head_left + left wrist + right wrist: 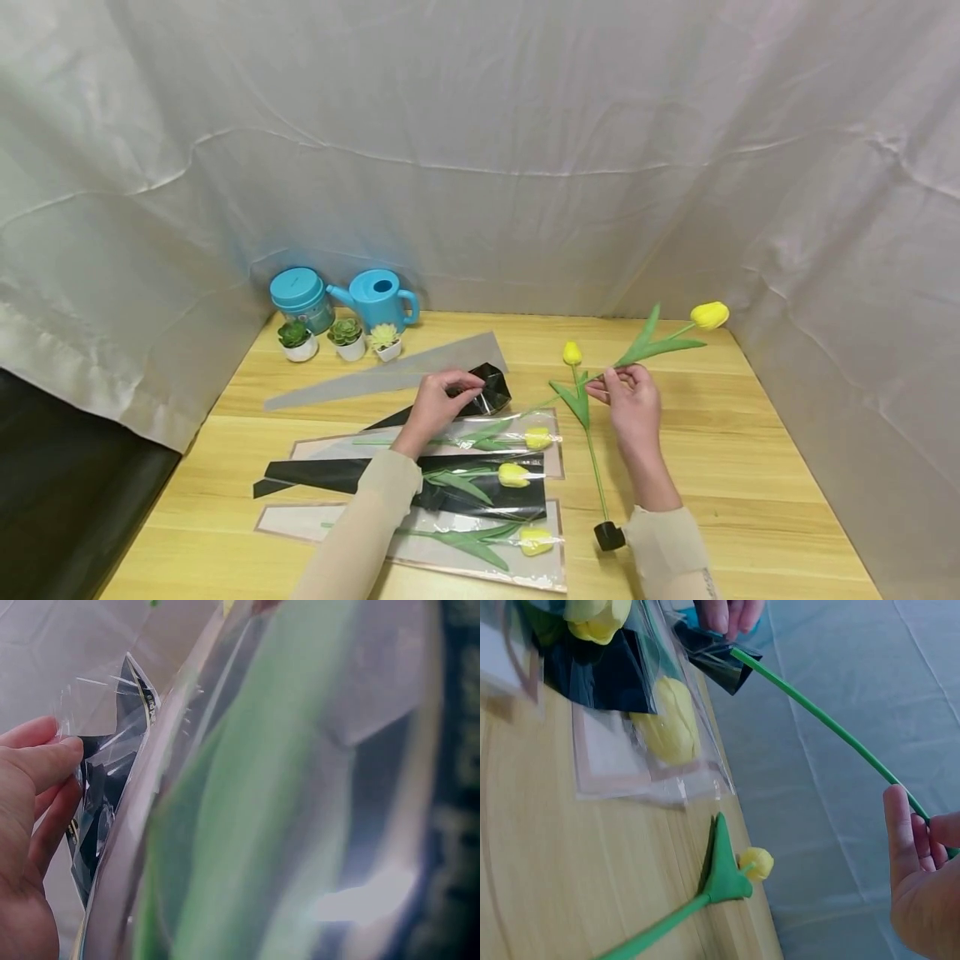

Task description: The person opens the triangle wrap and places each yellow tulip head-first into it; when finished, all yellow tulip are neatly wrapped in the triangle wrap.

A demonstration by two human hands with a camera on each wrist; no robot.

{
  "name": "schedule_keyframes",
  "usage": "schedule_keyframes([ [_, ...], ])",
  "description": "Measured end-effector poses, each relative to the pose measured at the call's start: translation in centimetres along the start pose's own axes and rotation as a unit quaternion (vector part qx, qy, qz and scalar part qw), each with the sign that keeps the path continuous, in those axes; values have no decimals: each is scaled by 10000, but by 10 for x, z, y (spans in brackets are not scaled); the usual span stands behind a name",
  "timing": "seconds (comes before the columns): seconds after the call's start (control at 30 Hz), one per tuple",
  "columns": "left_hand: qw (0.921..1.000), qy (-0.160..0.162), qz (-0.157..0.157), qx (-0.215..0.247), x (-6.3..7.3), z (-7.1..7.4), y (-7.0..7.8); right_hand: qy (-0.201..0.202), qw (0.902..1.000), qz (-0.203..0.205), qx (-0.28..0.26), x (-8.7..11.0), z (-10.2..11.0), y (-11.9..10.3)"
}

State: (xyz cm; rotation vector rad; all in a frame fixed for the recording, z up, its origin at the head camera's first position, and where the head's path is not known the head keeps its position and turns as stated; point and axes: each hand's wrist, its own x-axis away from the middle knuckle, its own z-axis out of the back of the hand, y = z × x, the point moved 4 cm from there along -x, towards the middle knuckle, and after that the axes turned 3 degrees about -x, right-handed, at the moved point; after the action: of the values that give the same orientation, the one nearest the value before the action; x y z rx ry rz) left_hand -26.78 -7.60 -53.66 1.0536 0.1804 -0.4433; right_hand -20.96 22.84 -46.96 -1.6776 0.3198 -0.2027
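Observation:
With thumb and fingers my left hand [442, 404] pinches the clear edge of a black flower sleeve [493, 392], whose mouth gapes toward the right. My right hand [633, 404] pinches the green stem of a yellow artificial tulip [709, 315], bloom up and to the right. The bare lower stem [817, 712] slants down to the left, and its end overlaps the sleeve's mouth in the right wrist view. In the left wrist view, the fingertips [71, 746] grip the clear film beside the sleeve [112, 765].
Several wrapped tulips [513, 476] lie in sleeves in front of the left hand. Another tulip [572, 353] has its stem in a small black base [609, 536]. Behind are a grey sleeve [450, 357], small potted succulents [346, 333], a blue watering can [377, 300] and a blue-lidded tub [296, 287].

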Motion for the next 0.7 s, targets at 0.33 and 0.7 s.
schedule_keyframes([
  [0.33,9998,-82,87,-161,-2,-3,1,102,9997,39,-207,-9,-15,6],
  [0.7,9995,-109,16,-310,-3,0,2,266,9994,74,-193,-14,-25,8],
])
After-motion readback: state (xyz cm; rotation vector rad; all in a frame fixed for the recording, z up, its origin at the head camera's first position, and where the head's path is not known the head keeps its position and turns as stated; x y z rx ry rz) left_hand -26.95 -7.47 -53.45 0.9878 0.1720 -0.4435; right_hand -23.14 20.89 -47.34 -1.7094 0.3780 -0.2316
